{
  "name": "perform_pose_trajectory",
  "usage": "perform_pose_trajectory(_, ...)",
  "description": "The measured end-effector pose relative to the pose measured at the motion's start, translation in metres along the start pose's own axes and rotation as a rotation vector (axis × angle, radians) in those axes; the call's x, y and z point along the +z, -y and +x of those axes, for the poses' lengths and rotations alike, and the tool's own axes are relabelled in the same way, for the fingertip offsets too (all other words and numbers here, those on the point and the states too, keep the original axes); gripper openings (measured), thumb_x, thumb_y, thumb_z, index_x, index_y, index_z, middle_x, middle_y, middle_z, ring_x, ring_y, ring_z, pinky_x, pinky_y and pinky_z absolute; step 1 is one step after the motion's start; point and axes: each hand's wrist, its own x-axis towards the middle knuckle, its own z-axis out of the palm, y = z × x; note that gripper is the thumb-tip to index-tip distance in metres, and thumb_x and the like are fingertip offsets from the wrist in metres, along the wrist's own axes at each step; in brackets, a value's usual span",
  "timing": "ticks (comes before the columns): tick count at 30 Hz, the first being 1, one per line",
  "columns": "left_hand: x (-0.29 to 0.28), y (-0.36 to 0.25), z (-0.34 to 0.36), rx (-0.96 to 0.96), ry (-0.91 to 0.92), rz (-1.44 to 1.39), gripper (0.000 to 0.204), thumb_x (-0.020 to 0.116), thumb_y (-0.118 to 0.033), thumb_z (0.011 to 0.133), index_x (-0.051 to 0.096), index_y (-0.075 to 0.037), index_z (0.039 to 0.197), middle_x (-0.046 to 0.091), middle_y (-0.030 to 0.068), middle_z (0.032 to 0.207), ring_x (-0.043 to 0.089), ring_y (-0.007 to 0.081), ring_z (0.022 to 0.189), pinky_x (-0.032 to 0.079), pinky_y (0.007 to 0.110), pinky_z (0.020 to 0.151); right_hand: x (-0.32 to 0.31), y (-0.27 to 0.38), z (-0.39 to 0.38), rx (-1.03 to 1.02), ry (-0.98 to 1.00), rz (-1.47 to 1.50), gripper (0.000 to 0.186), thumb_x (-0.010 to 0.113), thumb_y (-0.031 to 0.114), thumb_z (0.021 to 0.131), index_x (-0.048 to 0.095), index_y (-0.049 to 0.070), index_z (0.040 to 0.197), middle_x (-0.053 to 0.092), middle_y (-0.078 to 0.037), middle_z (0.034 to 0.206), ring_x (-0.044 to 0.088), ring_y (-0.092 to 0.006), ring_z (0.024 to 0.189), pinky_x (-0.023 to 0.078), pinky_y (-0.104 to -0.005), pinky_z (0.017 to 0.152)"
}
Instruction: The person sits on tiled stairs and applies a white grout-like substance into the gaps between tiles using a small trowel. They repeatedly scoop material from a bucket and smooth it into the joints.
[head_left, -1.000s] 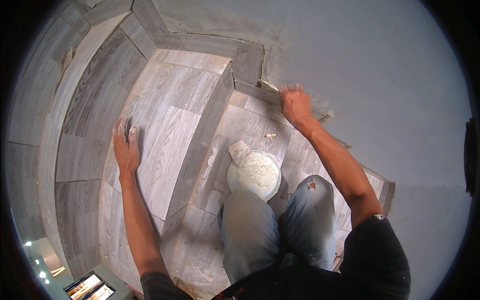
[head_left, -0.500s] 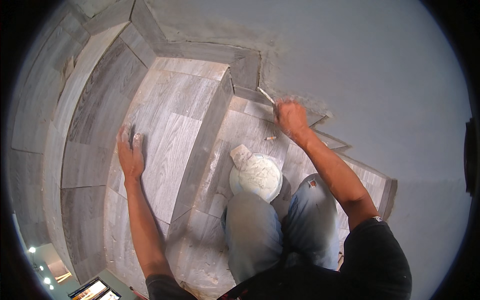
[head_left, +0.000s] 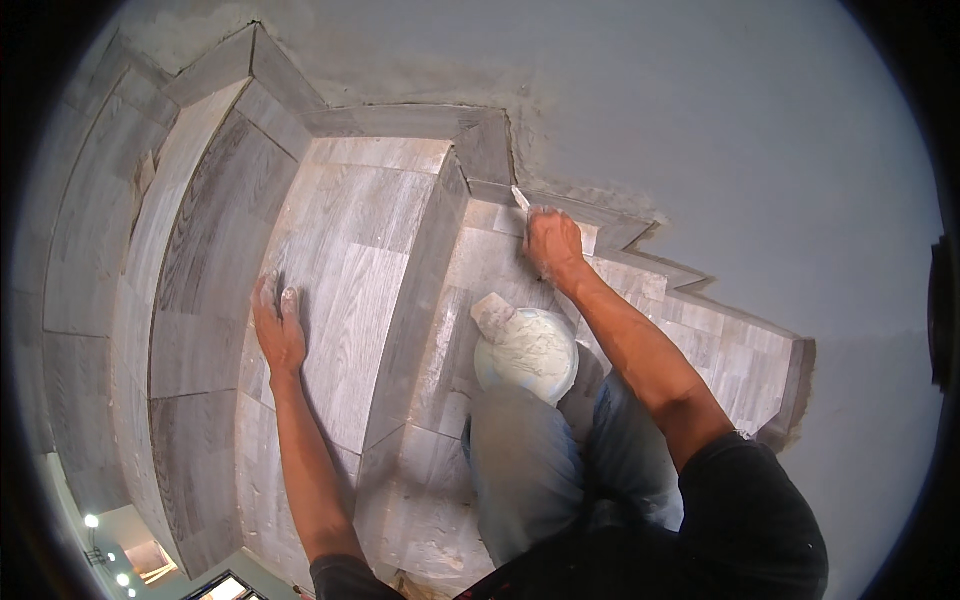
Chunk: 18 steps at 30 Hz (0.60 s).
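In my right hand (head_left: 553,243) is a narrow, white-smeared spatula (head_left: 521,199), its handle mostly hidden by my closed fingers. Its tip meets the inner corner where the grey wood-look skirting tiles (head_left: 486,145) step down along the wall. My left hand (head_left: 279,325) lies with fingers stretched out on the wood-look tread (head_left: 350,255) of the step to the left. In front of my knees stands a round white tub (head_left: 570,375) of whitish paste (head_left: 540,345). A pale flat piece (head_left: 493,316) leans over the tub's far left rim.
A smooth grey wall (head_left: 720,170) rises along the right, with rough mortar along the skirting's upper edge. More tiled steps (head_left: 205,210) climb to the left, one with a broken edge. Bright lamps (head_left: 92,521) show far below at the lower left.
My right hand has shifted left and down from the wall, while the spatula's tip stays near the same corner. The view has moved slightly; my left hand stays on the tread.
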Motion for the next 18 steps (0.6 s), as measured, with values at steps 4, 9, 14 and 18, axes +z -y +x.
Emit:
perform_pose_trajectory(4,0.000,0.001,0.000,0.004,0.002,0.000,0.047,0.047,-0.028,0.092,0.049,-0.001,0.130,0.043,0.0194,0.137,0.040,0.0357,0.128,0.029,0.041,0.108,-0.001,0.003,0.000,0.018,-0.022,0.012,0.025,0.057,0.002,0.073,0.059,-0.007,0.096,0.062,-0.027,0.096,0.061,-0.0436,0.089,0.053,-0.0475,0.078)
perform_pose_trajectory(9,0.000,-0.001,0.001,0.033,0.005,-0.027,0.046,0.047,-0.028,0.093,0.049,-0.001,0.130,0.043,0.0203,0.137,0.040,0.0363,0.127,0.029,0.042,0.108,-0.006,-0.002,0.002,0.001,-0.053,0.001,0.025,0.056,0.004,0.075,0.060,-0.006,0.097,0.062,-0.027,0.095,0.062,-0.0427,0.088,0.052,-0.0477,0.078)
perform_pose_trajectory(14,0.002,0.003,0.000,0.049,-0.020,-0.007,0.046,0.048,-0.027,0.092,0.049,0.000,0.130,0.043,0.0210,0.136,0.041,0.0368,0.126,0.029,0.042,0.107,-0.016,-0.021,0.007,-0.035,-0.078,-0.036,0.024,0.057,0.008,0.076,0.061,-0.001,0.098,0.063,-0.023,0.093,0.061,-0.0424,0.085,0.051,-0.0481,0.077)
perform_pose_trajectory(18,0.002,0.005,0.000,0.064,-0.025,0.011,0.046,0.049,-0.027,0.092,0.049,-0.001,0.129,0.043,0.0211,0.137,0.041,0.0369,0.126,0.030,0.042,0.107,-0.027,-0.032,0.003,-0.117,-0.143,-0.069,0.019,0.058,0.011,0.078,0.061,0.002,0.094,0.062,-0.020,0.088,0.061,-0.0381,0.084,0.049,-0.0458,0.079)
